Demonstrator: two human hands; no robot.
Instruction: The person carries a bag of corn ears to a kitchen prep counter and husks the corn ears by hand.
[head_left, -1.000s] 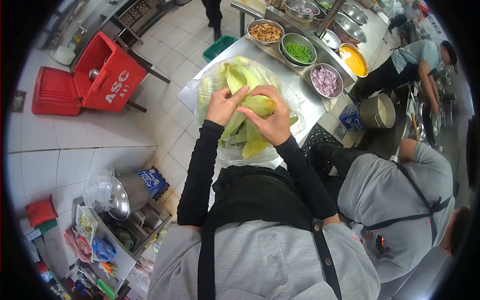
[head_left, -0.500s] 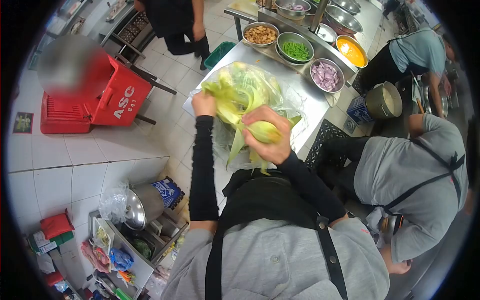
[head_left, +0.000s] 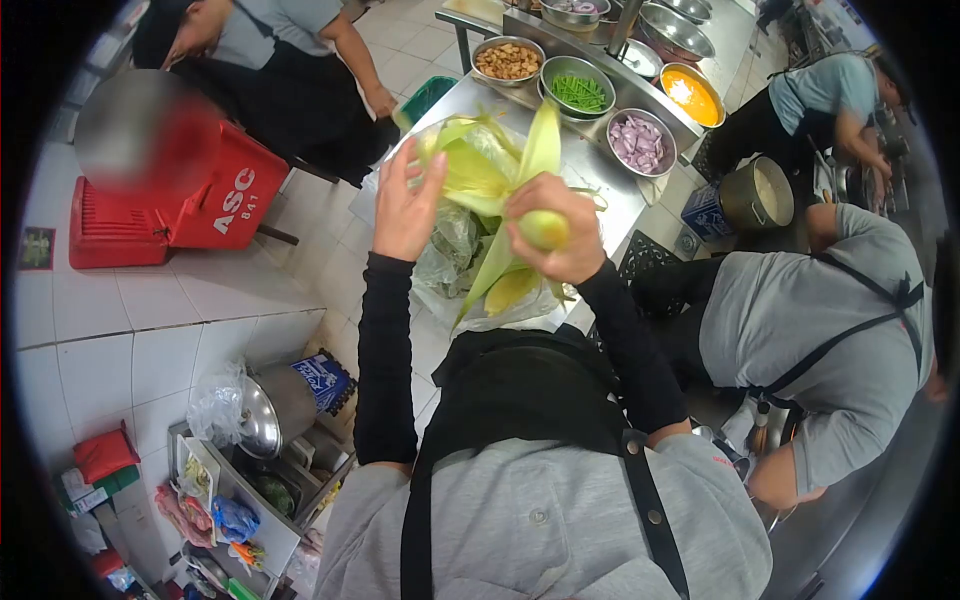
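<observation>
My right hand (head_left: 562,232) is wrapped round an ear of corn (head_left: 545,230), its rounded yellow-green end showing out of the fist. Pale green husk leaves (head_left: 540,145) spread from the ear, some upward and some hanging below the hand. Left of the ear, my left hand (head_left: 406,205) is raised with fingers apart, next to the loose husk; I cannot tell if the thumb touches it. Under both hands a clear plastic bag (head_left: 440,262) lies on the steel table (head_left: 622,205). Another yellow-green piece (head_left: 512,290), perhaps corn, shows below my right hand.
Bowls of red onion (head_left: 640,142), green beans (head_left: 578,92) and browned cubes (head_left: 508,60) line the table's far side, near an orange liquid (head_left: 692,95). A red bin (head_left: 225,190) stands left. Co-workers stand at right and far left; a large pot (head_left: 755,195) sits right.
My left hand has let go of the husk and opened. The husk leaves now spread wider around the ear. A co-worker at the far left has come closer and bends forward.
</observation>
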